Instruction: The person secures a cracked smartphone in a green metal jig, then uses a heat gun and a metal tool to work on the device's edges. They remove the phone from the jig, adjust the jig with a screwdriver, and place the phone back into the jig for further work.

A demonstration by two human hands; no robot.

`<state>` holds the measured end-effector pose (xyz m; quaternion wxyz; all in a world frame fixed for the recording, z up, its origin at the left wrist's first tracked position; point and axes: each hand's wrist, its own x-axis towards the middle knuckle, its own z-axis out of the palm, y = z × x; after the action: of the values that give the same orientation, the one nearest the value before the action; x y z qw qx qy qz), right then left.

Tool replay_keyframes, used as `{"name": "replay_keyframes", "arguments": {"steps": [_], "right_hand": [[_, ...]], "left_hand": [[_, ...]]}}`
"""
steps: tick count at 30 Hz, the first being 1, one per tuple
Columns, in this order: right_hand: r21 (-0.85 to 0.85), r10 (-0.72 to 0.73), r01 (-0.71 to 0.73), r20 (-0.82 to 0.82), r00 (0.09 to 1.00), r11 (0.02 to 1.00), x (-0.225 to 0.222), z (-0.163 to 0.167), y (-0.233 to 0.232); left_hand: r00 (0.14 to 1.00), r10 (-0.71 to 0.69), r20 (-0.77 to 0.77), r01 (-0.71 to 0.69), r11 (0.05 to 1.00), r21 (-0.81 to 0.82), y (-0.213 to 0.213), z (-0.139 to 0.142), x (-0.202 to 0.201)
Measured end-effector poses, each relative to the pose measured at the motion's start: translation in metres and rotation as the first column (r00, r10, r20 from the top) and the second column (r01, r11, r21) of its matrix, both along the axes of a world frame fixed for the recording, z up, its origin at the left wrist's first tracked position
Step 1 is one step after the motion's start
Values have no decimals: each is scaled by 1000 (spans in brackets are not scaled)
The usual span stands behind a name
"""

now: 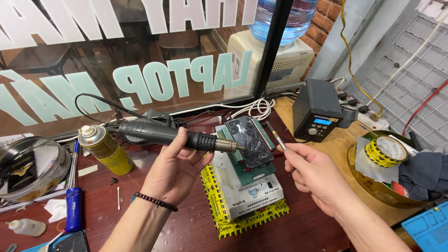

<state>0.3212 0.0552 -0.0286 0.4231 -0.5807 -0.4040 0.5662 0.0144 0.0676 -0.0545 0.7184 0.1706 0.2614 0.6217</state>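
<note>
We are working over a dark red table [186,228], where a stack of boxes [245,193] wrapped in yellow tape is sitting near the middle. Behind it a grey control station [317,109] with a lit blue display is standing on the lighter wood part. On top of the stack a phone [249,140] with a cracked back is lying, its long axis running away from us and slightly leftward.

Our left hand [175,168] is gripping a black hot-air gun [172,135] with fingers curled around its body. The gun's long axis is lying nearly level, and its metal nozzle is pointing right, reaching the phone's left edge. A spray can [100,149] is lying tilted just left of it.

Our right hand [310,170] is pinching a thin metal tool [276,135] between thumb and fingers, its tip pointing up and left, close to the phone's right side.
</note>
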Motion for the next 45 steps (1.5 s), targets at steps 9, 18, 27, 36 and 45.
{"name": "replay_keyframes", "arguments": {"steps": [9, 18, 27, 36, 45], "right_hand": [[163, 51, -147, 483, 874, 976, 7, -10, 56], [247, 82, -327, 673, 735, 912, 0, -16, 94], [246, 67, -309, 674, 736, 919, -6, -7, 97], [247, 39, -252, 638, 769, 936, -11, -11, 85], [267, -9, -229, 670, 742, 936, -14, -15, 85]], "left_hand": [[981, 96, -168, -86, 994, 65, 12, 36, 30], [894, 320, -313, -323, 945, 45, 44, 13, 58], [871, 346, -349, -359, 933, 31, 65, 15, 55], [897, 289, -334, -290, 956, 49, 78, 8, 46], [914, 260, -313, -260, 965, 41, 85, 3, 47]]}}
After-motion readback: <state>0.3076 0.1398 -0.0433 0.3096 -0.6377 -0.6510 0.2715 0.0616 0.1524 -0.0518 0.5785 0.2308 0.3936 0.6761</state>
